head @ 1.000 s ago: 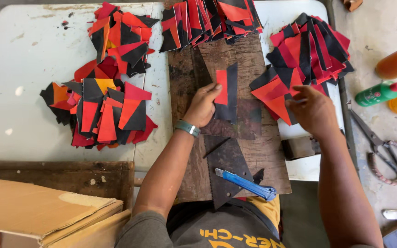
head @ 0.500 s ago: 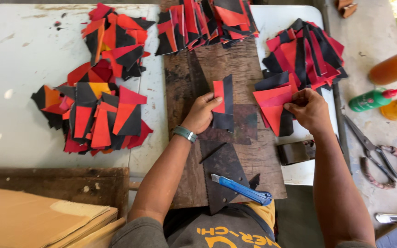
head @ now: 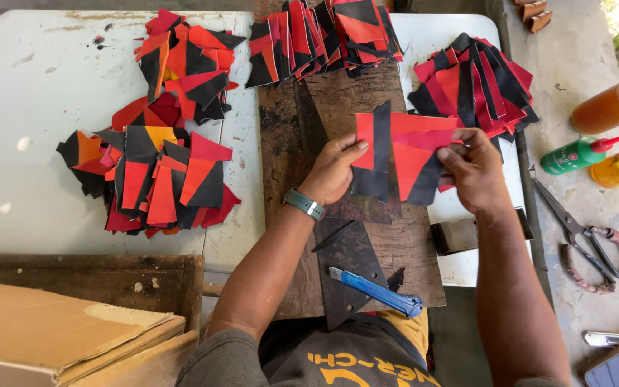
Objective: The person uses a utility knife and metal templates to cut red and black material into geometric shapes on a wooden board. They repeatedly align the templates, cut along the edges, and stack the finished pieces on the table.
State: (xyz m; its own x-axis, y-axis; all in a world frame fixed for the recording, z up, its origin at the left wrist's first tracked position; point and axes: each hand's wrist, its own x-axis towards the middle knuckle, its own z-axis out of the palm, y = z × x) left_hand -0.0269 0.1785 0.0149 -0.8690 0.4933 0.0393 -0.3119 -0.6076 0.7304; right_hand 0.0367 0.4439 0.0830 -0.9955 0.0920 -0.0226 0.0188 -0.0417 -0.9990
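Observation:
My left hand [head: 334,170] grips a red-and-black leather piece [head: 372,154] by its left edge, lifted just above the dark wooden board [head: 367,236]. My right hand [head: 476,168] holds a second red-and-black piece [head: 415,154] right beside the first, their edges touching or overlapping. Both pieces hang over the middle of the board. A pile of similar red-and-black pieces [head: 478,82] lies just beyond my right hand.
More piles of pieces lie at the left [head: 152,179], the upper left [head: 184,61] and the top centre [head: 324,36] of the white table. A blue utility knife [head: 374,292] and a dark triangular template [head: 349,269] rest on the board's near end. Scissors [head: 585,240], bottles [head: 596,129] and cardboard [head: 59,330] lie around.
My right hand has lifted a piece from the right pile and brought it left. My left hand has raised its piece off the board to meet it.

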